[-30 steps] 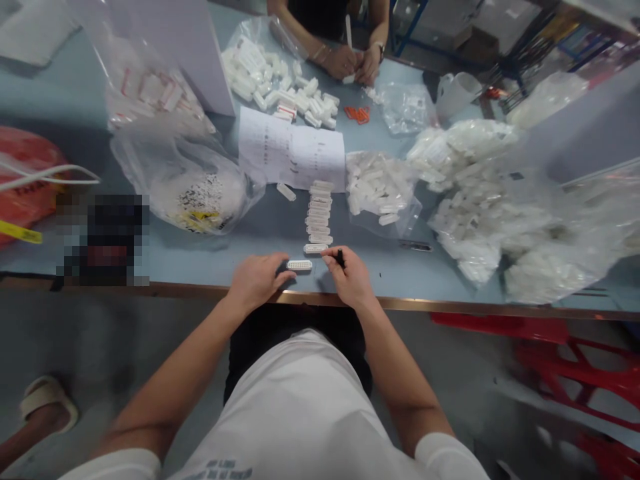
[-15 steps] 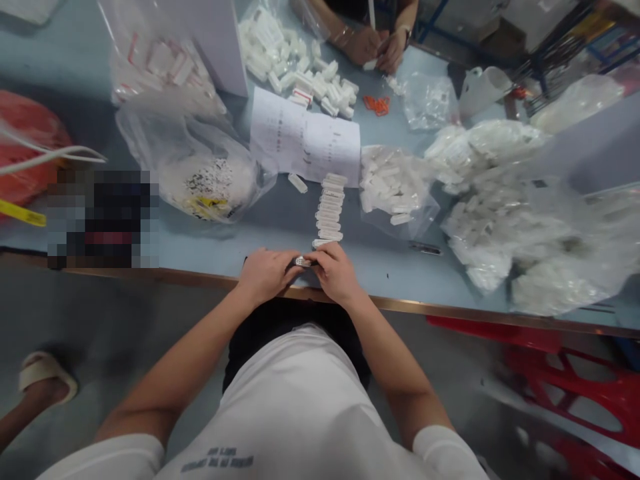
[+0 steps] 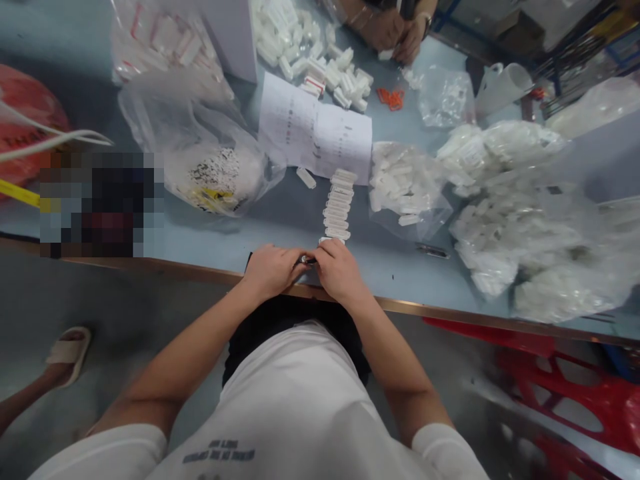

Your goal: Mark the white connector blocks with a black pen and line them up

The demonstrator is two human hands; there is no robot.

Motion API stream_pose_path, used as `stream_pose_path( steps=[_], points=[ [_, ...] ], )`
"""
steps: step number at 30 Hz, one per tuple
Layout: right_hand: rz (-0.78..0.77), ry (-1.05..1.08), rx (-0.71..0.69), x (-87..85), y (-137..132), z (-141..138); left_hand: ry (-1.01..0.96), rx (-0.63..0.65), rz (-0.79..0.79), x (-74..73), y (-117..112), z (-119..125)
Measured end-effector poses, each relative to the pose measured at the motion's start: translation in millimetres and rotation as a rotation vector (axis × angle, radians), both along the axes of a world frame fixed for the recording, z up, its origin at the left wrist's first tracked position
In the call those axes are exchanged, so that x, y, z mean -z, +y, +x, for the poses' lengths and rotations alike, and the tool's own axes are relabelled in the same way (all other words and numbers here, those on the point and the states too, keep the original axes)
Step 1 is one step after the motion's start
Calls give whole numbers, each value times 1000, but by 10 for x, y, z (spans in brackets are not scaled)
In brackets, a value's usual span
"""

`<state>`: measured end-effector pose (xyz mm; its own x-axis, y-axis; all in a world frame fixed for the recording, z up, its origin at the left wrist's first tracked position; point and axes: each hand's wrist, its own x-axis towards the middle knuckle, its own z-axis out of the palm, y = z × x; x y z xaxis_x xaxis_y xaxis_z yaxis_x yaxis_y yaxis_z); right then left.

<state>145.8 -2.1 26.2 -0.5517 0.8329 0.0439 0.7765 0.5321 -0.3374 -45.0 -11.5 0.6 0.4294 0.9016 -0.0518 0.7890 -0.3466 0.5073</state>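
My left hand (image 3: pixel 273 270) and my right hand (image 3: pixel 340 270) meet at the table's near edge, fingers curled together around a small white connector (image 3: pixel 306 259) that is mostly hidden between them. In earlier frames the right hand pinched a thin dark tool; it is hidden now. Just beyond my fingertips a column of several white connectors (image 3: pixel 339 207) runs away from me. One loose connector (image 3: pixel 306 177) lies to its left, next to a printed paper sheet (image 3: pixel 315 130).
Clear bags of white parts lie at the right (image 3: pixel 505 200), at the centre (image 3: pixel 405 183) and at the left (image 3: pixel 200 153). Another person's hands (image 3: pixel 395 33) work at the far side beside a white parts pile (image 3: pixel 310 53). Red chairs (image 3: pixel 565 393) stand at the lower right.
My hands came together from either side of the connector and closed over it. The view shifted slightly, so the table sits higher and further right in frame.
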Motion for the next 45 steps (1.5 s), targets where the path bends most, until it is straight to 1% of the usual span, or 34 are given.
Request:
stream_pose_path(
  steps=[3, 6, 9, 11, 13, 17, 22, 25, 32, 38, 40, 42, 45],
  points=[
    [-49, 15, 13, -9, 61, -4, 6, 13, -11, -5, 7, 2],
    [-124, 52, 18, -18, 101, 15, -32, -8, -27, -3, 8, 5],
    [-184, 92, 43, -47, 92, 40, 1, -8, -5, 12, 1, 4],
    [-194, 108, 57, -74, 65, 50, 29, 1, 15, 21, -4, 2],
    [-176, 97, 50, -99, 32, 53, 35, 4, 23, 25, -7, 2],
    [-89, 8, -4, -123, -18, 40, 3, 4, 11, 12, -1, 8],
    [30, -75, -53, -89, -62, 22, 41, 36, 13, -20, 8, 10],
    [78, -94, -63, -77, -85, 13, 30, 33, -4, -30, 7, 10],
    [82, -114, -86, -126, -109, -5, -38, 7, -11, -28, 5, 10],
    [131, -92, -149, -108, -86, -23, 69, 49, 94, -22, 3, 6],
    [121, -59, -152, -92, -75, -16, 93, 55, 123, -25, 2, 8],
    [94, -13, -126, -81, -74, 6, 107, 57, 140, -30, 2, 11],
    [89, 65, -40, -82, -99, 68, 119, 58, 149, -27, 3, 16]
  ],
)
